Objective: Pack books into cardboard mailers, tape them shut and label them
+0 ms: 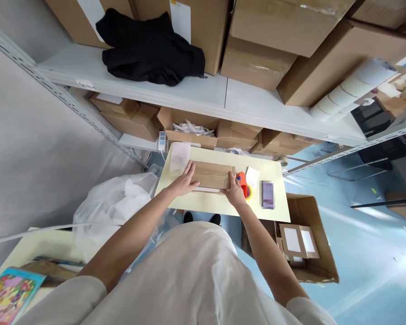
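Observation:
A flat brown cardboard box (211, 175) lies on the pale yellow table (203, 205) in front of me, with shiny tape along its top and a white label on its near side. At its left end, my left hand (185, 181) grips the edge, thumb toward the near side. My right hand (234, 192) closes round the right end. Just beyond the right hand sits an orange tape dispenser (242, 180) with a yellow-rimmed roll. A white paper (252, 176) and a blurred-out rectangular item (267, 195) lie farther right, and a thin whitish sheet (180, 155) lies at the upper left.
A metal shelf (209, 97) behind the table bears large cartons (260, 63), a black garment (152, 49) and white rolls (352, 90). Below it stands an open carton (191, 138) of white pieces. A big carton (328, 257) with labelled boxes is at right, a plastic bag (111, 203) at left.

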A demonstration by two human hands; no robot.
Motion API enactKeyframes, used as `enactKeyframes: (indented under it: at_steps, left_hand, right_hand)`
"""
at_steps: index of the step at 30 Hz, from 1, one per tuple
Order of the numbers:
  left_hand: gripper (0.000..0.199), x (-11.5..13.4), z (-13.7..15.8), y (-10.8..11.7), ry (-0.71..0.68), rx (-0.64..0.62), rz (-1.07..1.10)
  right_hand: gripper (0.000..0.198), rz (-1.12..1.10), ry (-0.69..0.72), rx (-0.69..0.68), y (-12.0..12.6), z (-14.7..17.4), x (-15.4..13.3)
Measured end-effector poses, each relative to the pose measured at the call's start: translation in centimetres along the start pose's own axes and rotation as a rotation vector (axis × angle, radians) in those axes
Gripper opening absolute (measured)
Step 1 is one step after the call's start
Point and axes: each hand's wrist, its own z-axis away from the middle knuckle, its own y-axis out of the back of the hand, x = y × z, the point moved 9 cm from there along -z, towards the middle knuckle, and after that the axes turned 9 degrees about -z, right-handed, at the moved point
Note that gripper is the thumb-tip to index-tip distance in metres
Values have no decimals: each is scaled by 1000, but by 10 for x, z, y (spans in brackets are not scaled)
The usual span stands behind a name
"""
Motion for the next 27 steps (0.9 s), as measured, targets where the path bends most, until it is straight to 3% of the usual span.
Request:
enactKeyframes:
  at_steps: [5,12,17,23,27]
  left_hand:
    - [88,2,19,-8,21,30,27]
    - [91,0,-24,1,14,40,46]
    - [90,2,-13,-1,38,47,7]
    - [74,24,3,6,63,109,-266]
    - [62,53,-7,1,-70,101,-399]
  right_hand:
    - [89,42,27,3,-8,20,5]
    - [81,84,-14,-9,4,-23,7]
    - [81,53,-6,-15,3,-10,10]
    - [84,33,-34,-18,0,-3,8]
    - [86,17,-39,-21,2,-12,8]
